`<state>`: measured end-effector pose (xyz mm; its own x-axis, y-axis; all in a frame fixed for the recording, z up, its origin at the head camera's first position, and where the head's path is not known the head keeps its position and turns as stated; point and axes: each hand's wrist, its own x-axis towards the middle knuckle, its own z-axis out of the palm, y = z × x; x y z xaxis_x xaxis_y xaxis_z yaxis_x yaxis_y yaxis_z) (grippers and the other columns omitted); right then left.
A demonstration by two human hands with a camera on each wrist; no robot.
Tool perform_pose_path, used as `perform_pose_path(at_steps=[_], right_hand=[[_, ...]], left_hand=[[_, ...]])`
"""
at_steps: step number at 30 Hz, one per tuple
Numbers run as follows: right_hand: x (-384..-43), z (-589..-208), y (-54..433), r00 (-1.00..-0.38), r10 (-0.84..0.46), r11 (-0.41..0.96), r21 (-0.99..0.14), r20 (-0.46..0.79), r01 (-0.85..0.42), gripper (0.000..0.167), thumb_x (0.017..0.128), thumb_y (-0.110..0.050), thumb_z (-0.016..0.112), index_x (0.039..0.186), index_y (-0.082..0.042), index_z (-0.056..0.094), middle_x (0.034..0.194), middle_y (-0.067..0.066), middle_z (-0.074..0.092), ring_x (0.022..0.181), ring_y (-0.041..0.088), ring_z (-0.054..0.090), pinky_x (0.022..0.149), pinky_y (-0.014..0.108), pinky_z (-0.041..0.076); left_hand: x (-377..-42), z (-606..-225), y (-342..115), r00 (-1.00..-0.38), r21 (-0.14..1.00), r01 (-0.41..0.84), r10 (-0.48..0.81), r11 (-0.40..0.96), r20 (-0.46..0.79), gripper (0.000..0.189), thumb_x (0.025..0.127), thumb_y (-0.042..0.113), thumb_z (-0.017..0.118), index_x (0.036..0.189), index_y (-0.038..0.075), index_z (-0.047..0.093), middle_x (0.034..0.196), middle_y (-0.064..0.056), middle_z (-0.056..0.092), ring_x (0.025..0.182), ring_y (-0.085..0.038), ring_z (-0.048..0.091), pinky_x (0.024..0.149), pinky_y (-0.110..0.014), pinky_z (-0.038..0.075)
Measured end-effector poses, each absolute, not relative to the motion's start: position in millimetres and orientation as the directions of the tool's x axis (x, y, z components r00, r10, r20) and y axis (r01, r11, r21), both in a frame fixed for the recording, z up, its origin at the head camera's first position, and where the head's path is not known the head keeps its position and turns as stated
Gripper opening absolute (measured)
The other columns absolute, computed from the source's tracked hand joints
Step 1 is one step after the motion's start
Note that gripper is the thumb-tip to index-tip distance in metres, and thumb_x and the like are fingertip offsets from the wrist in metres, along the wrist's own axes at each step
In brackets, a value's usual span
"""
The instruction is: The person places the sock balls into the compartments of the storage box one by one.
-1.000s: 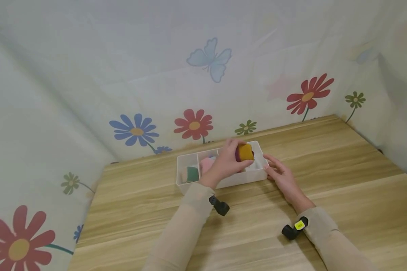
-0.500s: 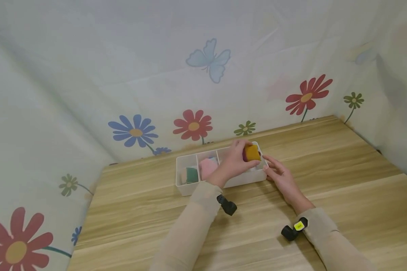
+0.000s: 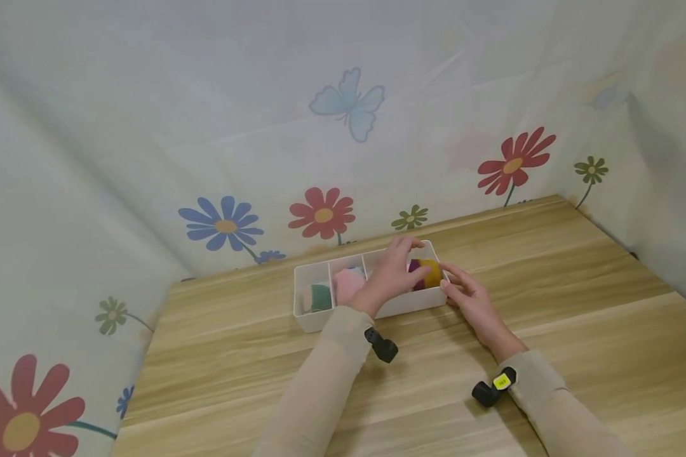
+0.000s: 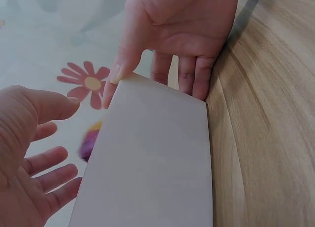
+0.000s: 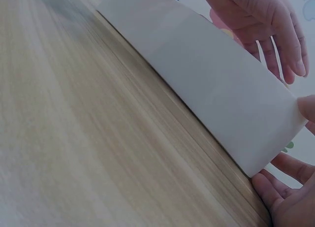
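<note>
A long white divided box (image 3: pixel 313 322) stands on the wooden table. In its rightmost compartment lies a rolled yellow and purple cloth bundle (image 3: pixel 432 274), possibly socks. My left hand (image 3: pixel 393 274) hovers over the box beside this bundle, its fingers spread and apart from it; in the left wrist view a gap shows between this hand and the blurred purple bundle (image 4: pixel 88 144). My right hand (image 3: pixel 476 306) holds the right end of the box, thumb at the top corner and fingers along the end wall. The left hand hides part of the middle compartments.
A green and beige cloth bundle (image 3: pixel 318 297) sits in the leftmost compartment. Beside it, a pink one (image 3: pixel 349 284) fills the second. The wooden table (image 3: pixel 234 374) reaches back to a flower-printed cloth wall (image 3: pixel 251 127).
My left hand has moved the yellow and purple bundle right and down into the rightmost compartment and let go of it. The right hand stays at the box's end.
</note>
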<state>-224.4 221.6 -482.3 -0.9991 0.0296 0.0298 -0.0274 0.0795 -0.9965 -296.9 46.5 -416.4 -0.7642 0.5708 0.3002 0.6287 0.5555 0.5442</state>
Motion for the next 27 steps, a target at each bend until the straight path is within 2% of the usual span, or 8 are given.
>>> perform_pose_path(at_steps=[2,8,13,16,20,23,27], right_hand=[[-224,-482,221,-0.999,0.028,0.08,-0.996,0.028,-0.026,0.054,0.094,-0.036,0.053,0.142,-0.015,0.038,0.136,0.02,0.039,0.118,0.03,0.041,0.087,0.032,0.045],[-224,-482,221,-0.999,0.023,0.082,-0.996,0.029,-0.027,0.055,0.094,-0.037,0.052,0.142,-0.014,0.037,0.136,0.021,0.038,0.118,0.031,0.041,0.088,0.033,0.045],[-224,-483,221,-0.999,0.025,0.078,-0.997,0.024,-0.022,0.056,0.094,-0.037,0.053,0.142,-0.014,0.038,0.136,0.022,0.038,0.117,0.029,0.041,0.087,0.031,0.045],[-224,-483,220,-0.999,0.027,0.077,-0.997,0.023,-0.021,0.056,0.094,-0.037,0.053,0.142,-0.013,0.038,0.137,0.022,0.038,0.118,0.03,0.041,0.086,0.029,0.045],[-224,-483,220,-0.999,0.027,0.083,-0.996,0.023,-0.021,0.056,0.094,-0.037,0.053,0.142,-0.013,0.037,0.136,0.022,0.038,0.118,0.031,0.041,0.087,0.03,0.046],[-223,-482,219,-0.999,0.027,0.092,-0.995,0.028,-0.025,0.057,0.094,-0.038,0.052,0.143,-0.014,0.037,0.136,0.022,0.039,0.117,0.03,0.042,0.088,0.032,0.046],[-223,-482,219,-0.999,0.028,0.099,-0.995,0.036,-0.033,0.057,0.094,-0.037,0.052,0.143,-0.014,0.037,0.136,0.022,0.039,0.116,0.029,0.043,0.087,0.031,0.046]], left_hand=[[-297,-418,45,-0.762,0.541,0.631,0.576,0.556,0.297,0.042,0.086,0.026,0.066,0.121,0.01,0.05,0.124,-0.006,0.047,0.114,-0.02,0.048,0.096,-0.029,0.04],[-297,-419,41,-0.758,0.565,0.631,0.576,0.532,0.305,0.04,0.086,0.024,0.067,0.12,0.01,0.051,0.119,-0.009,0.048,0.102,-0.026,0.053,0.085,-0.026,0.046],[-296,-416,36,-0.762,0.568,0.626,0.574,0.534,0.3,0.04,0.086,0.025,0.067,0.12,0.01,0.052,0.119,-0.007,0.048,0.103,-0.026,0.052,0.087,-0.027,0.045],[-295,-415,31,-0.761,0.583,0.624,0.575,0.521,0.3,0.04,0.086,0.026,0.067,0.119,0.01,0.052,0.119,-0.007,0.048,0.087,-0.02,0.055,0.08,-0.022,0.047],[-292,-414,25,-0.762,0.608,0.616,0.576,0.502,0.296,0.04,0.086,0.025,0.066,0.12,0.009,0.051,0.119,-0.007,0.047,0.067,-0.011,0.052,0.067,-0.016,0.047],[-291,-413,19,-0.77,0.623,0.601,0.57,0.5,0.286,0.042,0.087,0.025,0.066,0.122,0.009,0.051,0.12,-0.006,0.047,0.069,-0.011,0.052,0.069,-0.018,0.048],[-288,-413,11,-0.789,0.631,0.58,0.547,0.515,0.279,0.043,0.087,0.026,0.066,0.123,0.009,0.052,0.124,-0.006,0.047,0.088,-0.018,0.055,0.081,-0.025,0.048]])
